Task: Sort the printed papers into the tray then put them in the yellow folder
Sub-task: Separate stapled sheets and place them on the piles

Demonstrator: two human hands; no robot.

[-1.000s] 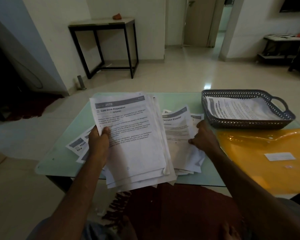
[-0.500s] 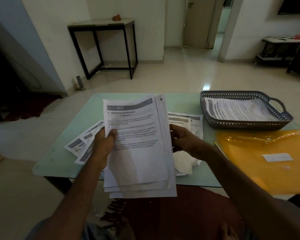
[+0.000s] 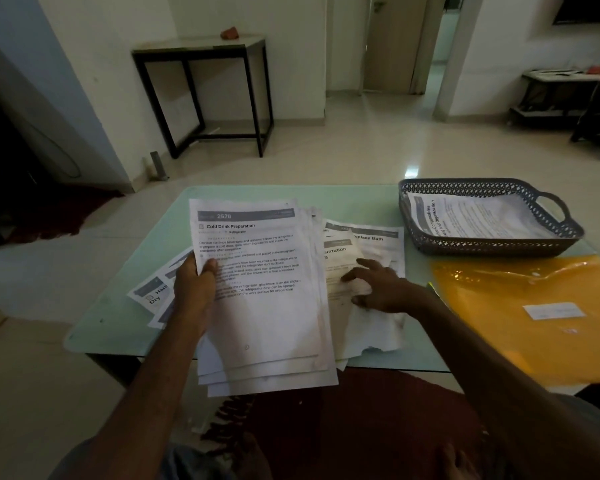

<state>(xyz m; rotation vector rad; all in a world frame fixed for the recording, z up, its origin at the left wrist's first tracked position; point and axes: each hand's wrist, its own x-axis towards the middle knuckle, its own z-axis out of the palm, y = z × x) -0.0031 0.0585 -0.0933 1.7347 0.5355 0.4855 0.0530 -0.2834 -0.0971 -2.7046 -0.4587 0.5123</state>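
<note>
Sorting is the step in hand, judged from the head view, and it looks well short of done. The left hand (image 3: 193,289) grips a stack of printed papers (image 3: 264,306) by its left edge, thumb on top of the front page and fingers hidden behind, holding it tilted up above the near edge of the counter (image 3: 118,317). The right hand (image 3: 378,285) lies palm down with fingers spread on the loose sheets (image 3: 368,244) just beside the stack. It is touching the top one, not pinching it. More sheets (image 3: 153,292) lie partly under the left forearm.

The tray (image 3: 482,245) sits at the far right of the counter with at least one printed page (image 3: 482,216) lying in it. The yellow folder (image 3: 534,306) lies flat just in front of it, closed as far as I can tell.

The next move probably calls for the right hand to slide or lift one loose sheet free and either add it to the stack or carry it to the tray. The thin paper on the smooth counter may need a fingertip drag to the edge first.

The room is dim, so most body text is unreadable — only headings such as "Cold Drink Preparation" come through. How many sheets the stack holds cannot be told, and the folder's right side is cut off by the frame.
</note>
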